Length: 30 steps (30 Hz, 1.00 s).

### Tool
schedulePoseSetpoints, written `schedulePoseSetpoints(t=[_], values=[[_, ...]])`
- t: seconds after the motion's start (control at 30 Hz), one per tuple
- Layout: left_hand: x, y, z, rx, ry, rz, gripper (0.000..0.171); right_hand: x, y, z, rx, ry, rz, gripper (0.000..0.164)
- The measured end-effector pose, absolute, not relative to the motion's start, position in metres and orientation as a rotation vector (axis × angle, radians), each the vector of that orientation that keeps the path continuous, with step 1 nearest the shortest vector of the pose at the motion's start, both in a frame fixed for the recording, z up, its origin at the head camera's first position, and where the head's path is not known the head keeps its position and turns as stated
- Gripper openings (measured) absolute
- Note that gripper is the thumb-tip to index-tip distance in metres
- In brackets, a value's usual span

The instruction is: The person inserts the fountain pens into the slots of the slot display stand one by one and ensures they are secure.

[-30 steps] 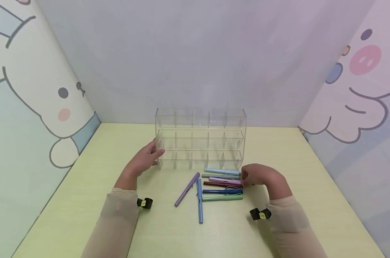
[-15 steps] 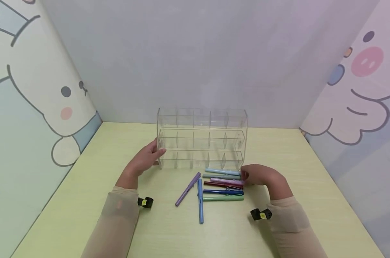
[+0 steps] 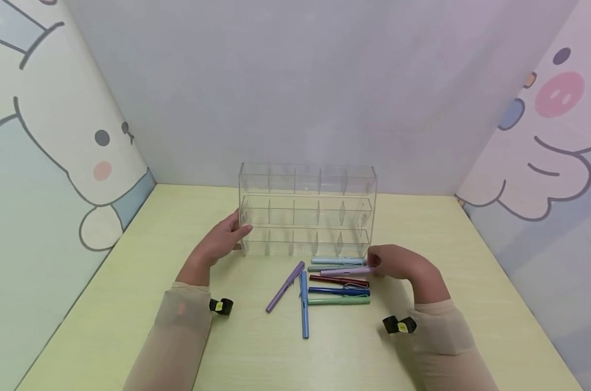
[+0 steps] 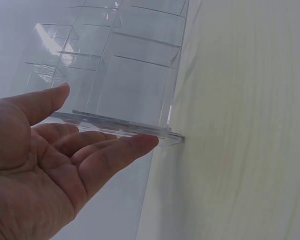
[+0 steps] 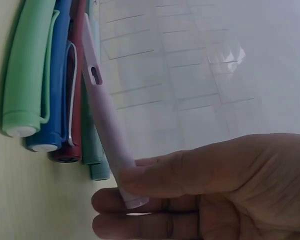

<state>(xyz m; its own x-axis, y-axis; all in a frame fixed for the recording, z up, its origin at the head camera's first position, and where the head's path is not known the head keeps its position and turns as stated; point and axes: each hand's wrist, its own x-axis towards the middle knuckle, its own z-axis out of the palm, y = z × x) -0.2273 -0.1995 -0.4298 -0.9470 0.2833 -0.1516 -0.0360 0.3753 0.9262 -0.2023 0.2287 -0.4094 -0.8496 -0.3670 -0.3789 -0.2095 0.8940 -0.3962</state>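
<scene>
One pale pink pen [image 3: 344, 271] is pinched by the R hand [image 3: 404, 265], seen from the head view, just on the near side of the clear rack [image 3: 307, 216], toward its right end. Its left end reaches over the row; can't tell if that tip touches anything. Row on the tbl [image 3: 256, 353], far to near: pale blue pen [image 3: 335, 261], grey-green pen [image 3: 331, 268], then dark red pen [image 3: 334, 280], navy pen [image 3: 337, 291], green pen [image 3: 337, 300]. Purple pen [image 3: 283, 290] slants off left, w/ a mid-blue pen [image 3: 304, 304] pointing to the near side next to it. L hand [image 3: 218, 243] is at the rack's left side, thumb to the front. Rack looks like acrylic, three tiers w/ dividers; prob. stiff, apt to slide or scratch if shoved, so best taken by its side panels. Left wrist view: L fingers loosely spread along the outside of the side panel [image 4: 120, 122], thumb seemingly apart from it, so more a light touch than a clamp, I'd say. Right wrist view: R thumb and fingers pinch the pink pen close to one end, w/ a small dark slot showing farther along. Smooth, slim barrel, flat end. Prob. light, rigid, a bit slippery; an end hold could let it swivel, so mid-barrel'd be steadier.
</scene>
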Motion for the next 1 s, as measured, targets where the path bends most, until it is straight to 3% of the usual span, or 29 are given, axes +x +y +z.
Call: schedulePoseSetpoints(t=[0.43,1.0], values=[[-0.227,-0.205,-0.431,0.189,2.347,1.601,0.069,-0.207,0.234,-0.389,-0.699,2.674,-0.89,0.014],[-0.234,-0.185,-0.428,0.224,2.345,1.58,0.074,-0.211,0.243,-0.39,-0.612,2.57,-1.707,0.028]])
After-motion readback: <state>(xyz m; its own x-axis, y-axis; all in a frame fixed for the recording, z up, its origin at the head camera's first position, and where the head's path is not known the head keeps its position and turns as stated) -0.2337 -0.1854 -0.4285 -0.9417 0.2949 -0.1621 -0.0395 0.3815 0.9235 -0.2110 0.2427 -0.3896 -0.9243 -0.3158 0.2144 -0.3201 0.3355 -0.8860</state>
